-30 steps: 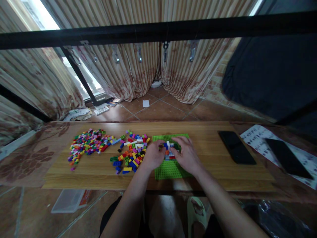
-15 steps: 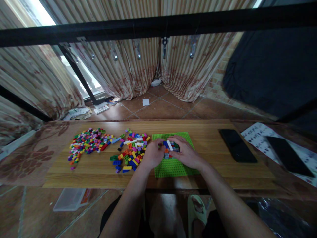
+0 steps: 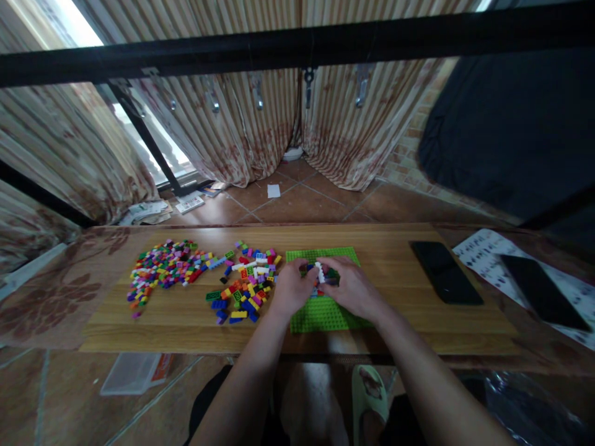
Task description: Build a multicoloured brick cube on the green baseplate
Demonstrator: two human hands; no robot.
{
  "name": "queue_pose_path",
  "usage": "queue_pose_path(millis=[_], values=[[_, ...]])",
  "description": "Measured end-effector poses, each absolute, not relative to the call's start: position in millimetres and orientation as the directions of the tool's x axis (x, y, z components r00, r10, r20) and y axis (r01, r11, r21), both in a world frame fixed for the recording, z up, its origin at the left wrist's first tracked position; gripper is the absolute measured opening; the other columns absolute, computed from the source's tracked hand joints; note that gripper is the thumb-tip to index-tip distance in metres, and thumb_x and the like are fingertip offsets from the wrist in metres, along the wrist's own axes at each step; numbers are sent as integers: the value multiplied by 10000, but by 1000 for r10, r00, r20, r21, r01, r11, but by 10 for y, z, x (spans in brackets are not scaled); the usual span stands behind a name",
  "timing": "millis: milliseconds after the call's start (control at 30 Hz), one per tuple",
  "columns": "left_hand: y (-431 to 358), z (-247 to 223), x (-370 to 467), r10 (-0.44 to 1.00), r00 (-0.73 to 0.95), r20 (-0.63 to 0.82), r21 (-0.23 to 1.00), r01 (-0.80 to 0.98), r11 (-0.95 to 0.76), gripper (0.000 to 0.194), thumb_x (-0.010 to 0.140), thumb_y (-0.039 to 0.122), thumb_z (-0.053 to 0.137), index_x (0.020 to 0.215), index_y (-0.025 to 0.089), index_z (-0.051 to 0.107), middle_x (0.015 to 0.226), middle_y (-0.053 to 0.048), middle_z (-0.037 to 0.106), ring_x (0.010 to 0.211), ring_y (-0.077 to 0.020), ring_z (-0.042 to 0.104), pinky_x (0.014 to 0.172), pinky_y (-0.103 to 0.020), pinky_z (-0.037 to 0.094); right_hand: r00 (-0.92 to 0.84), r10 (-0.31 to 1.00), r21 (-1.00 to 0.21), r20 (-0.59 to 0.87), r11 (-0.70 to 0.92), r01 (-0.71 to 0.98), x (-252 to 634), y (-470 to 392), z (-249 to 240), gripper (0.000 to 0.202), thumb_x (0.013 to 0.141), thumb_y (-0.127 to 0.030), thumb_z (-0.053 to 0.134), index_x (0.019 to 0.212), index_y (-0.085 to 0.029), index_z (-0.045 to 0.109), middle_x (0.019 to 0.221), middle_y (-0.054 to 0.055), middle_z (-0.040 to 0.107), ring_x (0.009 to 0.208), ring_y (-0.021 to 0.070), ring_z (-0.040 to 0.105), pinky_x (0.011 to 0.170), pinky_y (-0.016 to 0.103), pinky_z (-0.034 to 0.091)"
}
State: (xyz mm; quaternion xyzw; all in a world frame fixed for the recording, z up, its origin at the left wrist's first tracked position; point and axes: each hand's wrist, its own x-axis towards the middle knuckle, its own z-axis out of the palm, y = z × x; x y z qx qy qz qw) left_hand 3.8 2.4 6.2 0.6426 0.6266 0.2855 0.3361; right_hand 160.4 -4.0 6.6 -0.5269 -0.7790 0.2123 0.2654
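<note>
Both hands are curled inward, fingers and thumbs bent about a long white studded plastic brick [image 3: 320,273]; whether the left hand [image 3: 294,288], the right hand [image 3: 348,285] or both bear its weight cannot be told. The brick lies slantwise between the thumbs, over a low cluster of multicoloured plastic bricks [image 3: 320,292] on a bright green square studded baseplate [image 3: 325,319]; the fingers hide much of that cluster. Risks, as judged: a loose pinch could let the brick slip or turn; uneven thumb pressure could dislodge bricks beneath; crowded fingertips, blocking the view, could cause misalignment. The left hand is near a scattered heap of loose coloured plastic bricks [image 3: 251,292], so a careless outward sweep could disturb it. Writing: no brand or label is legible. The flat black rectangular phone-like device [image 3: 446,272] shows no readable mark. Further right, a white paper sheet with small printed figures [image 3: 483,248] is too fine to decipher; likewise the dark marking on a pale booklet on the floor [image 3: 189,203].
</note>
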Motion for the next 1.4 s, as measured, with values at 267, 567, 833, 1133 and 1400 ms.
queue_pose_path(millis=[267,567,833,1133,1400], values=[[49,19,82,998,20,-57,818,574,35,250,822,206,559,1017,129,695,1043,-100,720,945,-184,659,866,-292,494,-288,943,-657,168,325,680,1595,-41,45,514,663,-138,736,1162,-215,639,985,48,657,1004,228,561,905,414,434],[45,-37,37,997,77,-26,830,558,-21,283,837,152,494,1038,135,693,1026,-90,724,944,-180,660,882,-294,499,-392,896,-640,209,428,638,1627,-47,57,374,779,-145,629,1144,-226,647,1024,60,648,1022,225,544,913,417,425],[49,-38,-3,994,110,-28,839,543,-37,324,848,121,433,1038,117,696,1022,-103,724,946,-189,661,892,-294,499,-371,908,-654,194,401,641,1637,-17,13,336,795,-149,620,1123,-214,662,1021,65,665,1051,235,545,927,421,429],[63,-56,0,994,103,-33,837,547,-28,325,855,137,451,1064,129,700,1016,-86,729,933,-180,662,890,-288,503,-318,923,-666,216,378,643,1649,-3,-43,369,768,-191,651,1135,-226,659,1112,71,634,1107,244,540,982,448,418],[59,-38,-9,992,114,-48,841,541,-21,327,851,143,471,1089,104,690,1049,-113,722,938,-193,663,883,-304,501,-385,903,-628,192,414,659,1672,-20,-38,362,825,-235,609,1185,-196,622,1169,95,606,1156,257,509,1013,456,404]])
